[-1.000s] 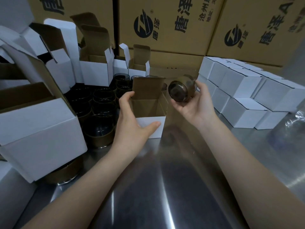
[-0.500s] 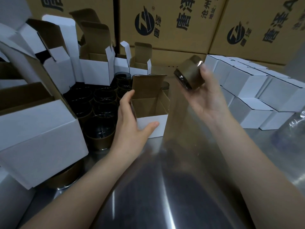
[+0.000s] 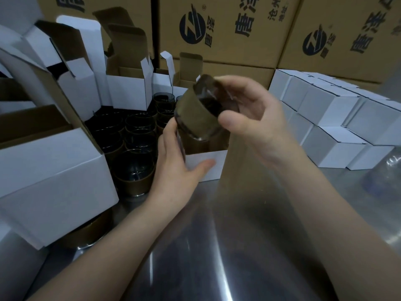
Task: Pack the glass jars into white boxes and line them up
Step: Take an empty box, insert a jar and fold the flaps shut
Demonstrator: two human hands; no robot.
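Glass jar (image 3: 198, 114), dark with a brown band, has moved from 1 o'clock of the open white box (image 3: 213, 155) to directly above its mouth. It is tilted, with its base pointing down toward 7 o'clock. At 9 o'clock a large white box (image 3: 54, 170) lies with flaps open, its inside hidden. Behind it, at 11 o'clock, smaller white boxes (image 3: 128, 92) stand with flaps up. Between these, loose jars (image 3: 136, 137) stand upright in a cluster on the metal surface (image 3: 217, 246). Left hand (image 3: 175, 168) still grips the open box's left wall, thumb across the front. Right hand (image 3: 258, 120) curls round the jar's rim end. At 3 o'clock, closed white boxes (image 3: 338, 118) sit stacked in rows.
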